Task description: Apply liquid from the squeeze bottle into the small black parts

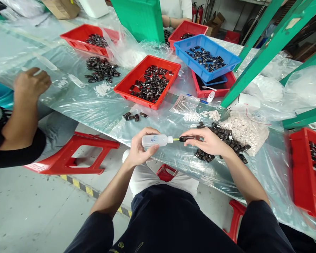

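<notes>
My left hand (140, 147) is wrapped round a translucent squeeze bottle (155, 140) lying nearly level, its thin yellowish nozzle pointing right. Between the fingers of my right hand (205, 140) is a small glossy black plastic part (186, 138). The nozzle tip meets the left end of that part, or comes very close; I cannot tell whether it goes in. Right beside and under my right hand spreads a pile of similar black parts (235, 146). A few more black parts (136, 117) lie on the plastic-covered table beyond my left hand.
A red tray (118, 88) of black parts stands ahead, a blue tray (179, 52) behind it. Small white pieces (192, 116) and a bag of pale pieces (249, 128) lie right. Green posts (263, 52) rise there. At left, a co-worker's hand (31, 82) hovers over the table.
</notes>
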Tool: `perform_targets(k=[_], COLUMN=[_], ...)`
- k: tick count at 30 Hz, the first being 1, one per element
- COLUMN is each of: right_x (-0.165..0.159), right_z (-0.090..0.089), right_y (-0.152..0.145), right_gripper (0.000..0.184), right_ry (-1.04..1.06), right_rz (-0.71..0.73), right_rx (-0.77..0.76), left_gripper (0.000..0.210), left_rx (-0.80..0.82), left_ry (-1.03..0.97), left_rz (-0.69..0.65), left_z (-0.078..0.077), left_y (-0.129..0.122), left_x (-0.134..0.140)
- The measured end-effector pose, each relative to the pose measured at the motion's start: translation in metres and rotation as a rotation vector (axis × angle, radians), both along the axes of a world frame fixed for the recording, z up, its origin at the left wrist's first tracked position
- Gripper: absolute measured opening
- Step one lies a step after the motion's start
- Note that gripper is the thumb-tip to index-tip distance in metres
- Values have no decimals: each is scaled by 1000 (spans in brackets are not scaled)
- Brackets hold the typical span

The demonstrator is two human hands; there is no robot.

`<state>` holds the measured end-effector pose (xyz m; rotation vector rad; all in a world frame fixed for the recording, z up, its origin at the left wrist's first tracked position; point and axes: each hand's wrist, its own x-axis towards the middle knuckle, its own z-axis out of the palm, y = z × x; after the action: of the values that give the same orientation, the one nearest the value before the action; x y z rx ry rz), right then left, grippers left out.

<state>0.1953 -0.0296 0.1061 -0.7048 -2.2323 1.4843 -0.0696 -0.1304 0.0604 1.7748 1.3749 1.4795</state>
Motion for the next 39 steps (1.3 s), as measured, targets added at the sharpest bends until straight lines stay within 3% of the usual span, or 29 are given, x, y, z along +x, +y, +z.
perform_targets(k=[13, 39], right_x=[3, 6], right_z=[6, 7], right_y=[-6, -4], right_gripper=[27, 30], right_ry=[23, 50], right_rz=[-5, 20], right_rx=[19, -18], left_gripper=[47, 31], left_rx=[30, 137], left_ry=[-18, 20], left_rz=[14, -66], left_z=[4, 11], left_y=[-2, -2], left_x=[3, 1])
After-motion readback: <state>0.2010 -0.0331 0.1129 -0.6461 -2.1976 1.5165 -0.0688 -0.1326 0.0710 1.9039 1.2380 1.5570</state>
